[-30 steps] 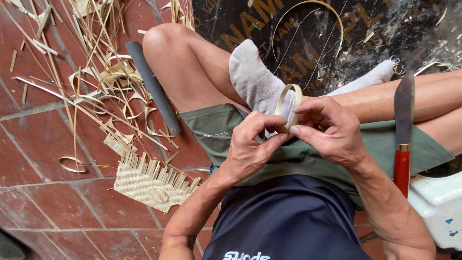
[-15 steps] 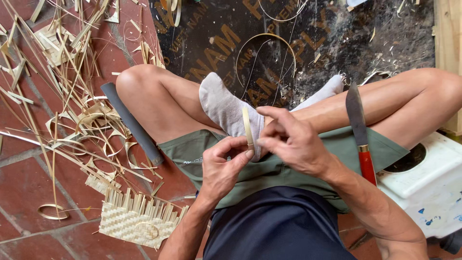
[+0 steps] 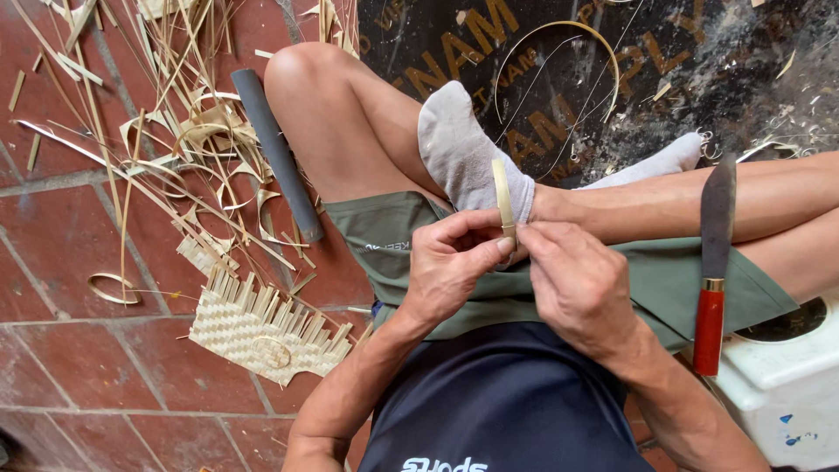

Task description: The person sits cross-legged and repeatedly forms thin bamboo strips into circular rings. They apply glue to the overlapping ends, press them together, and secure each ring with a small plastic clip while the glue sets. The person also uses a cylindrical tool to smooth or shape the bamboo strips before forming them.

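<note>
Both hands pinch a bamboo strip [image 3: 502,199] over the lap: left hand [image 3: 454,271] thumb and forefinger, right hand [image 3: 581,284] fingertips. Step: bending it. Next calls for steady, even pressure.

I'm seeing soft, even daylight, barely any shadows, no glare, sharp focus throughout, slight wide-angle stretch toward the edges

Lower end of bamboo strip [image 3: 502,199] concealed between fingertips of left hand [image 3: 454,271] and right hand [image 3: 581,284]. White container [image 3: 786,393] cut off at frame's right edge.
</note>
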`<state>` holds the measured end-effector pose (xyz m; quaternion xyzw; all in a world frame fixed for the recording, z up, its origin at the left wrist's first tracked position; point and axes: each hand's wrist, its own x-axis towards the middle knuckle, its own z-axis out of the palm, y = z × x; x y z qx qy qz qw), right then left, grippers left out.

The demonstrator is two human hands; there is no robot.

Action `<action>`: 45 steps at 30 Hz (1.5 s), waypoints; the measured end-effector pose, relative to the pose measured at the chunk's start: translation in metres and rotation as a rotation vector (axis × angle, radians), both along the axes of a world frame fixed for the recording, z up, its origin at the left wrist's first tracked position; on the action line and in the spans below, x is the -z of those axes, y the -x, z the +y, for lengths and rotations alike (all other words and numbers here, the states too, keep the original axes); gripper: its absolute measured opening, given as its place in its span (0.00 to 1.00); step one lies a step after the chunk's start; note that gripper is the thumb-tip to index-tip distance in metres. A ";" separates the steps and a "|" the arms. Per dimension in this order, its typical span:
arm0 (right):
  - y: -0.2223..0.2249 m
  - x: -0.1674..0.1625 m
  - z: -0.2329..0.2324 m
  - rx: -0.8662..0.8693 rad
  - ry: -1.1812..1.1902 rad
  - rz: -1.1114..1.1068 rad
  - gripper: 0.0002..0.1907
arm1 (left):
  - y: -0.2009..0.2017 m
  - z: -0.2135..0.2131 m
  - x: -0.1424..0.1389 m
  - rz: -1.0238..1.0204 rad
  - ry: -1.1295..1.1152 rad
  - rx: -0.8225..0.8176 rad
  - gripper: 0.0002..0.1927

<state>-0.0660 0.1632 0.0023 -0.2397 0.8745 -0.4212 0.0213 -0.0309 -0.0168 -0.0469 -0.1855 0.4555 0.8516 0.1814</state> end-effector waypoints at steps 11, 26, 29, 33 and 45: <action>0.003 0.013 0.038 0.029 -0.060 -0.038 0.14 | 0.010 -0.004 -0.011 -0.006 -0.016 0.050 0.15; 0.164 0.171 0.228 0.628 0.026 -0.163 0.46 | 0.020 -0.007 -0.014 -0.107 0.014 -0.048 0.18; 0.188 0.178 0.220 0.565 0.119 -0.076 0.42 | 0.026 -0.001 -0.023 -0.050 0.019 -0.036 0.17; 0.210 0.183 0.205 0.495 0.212 -0.077 0.22 | 0.040 0.003 -0.035 0.069 0.174 0.005 0.18; 0.108 0.005 0.138 -0.075 0.067 0.167 0.27 | 0.061 0.004 -0.047 0.132 0.155 0.059 0.18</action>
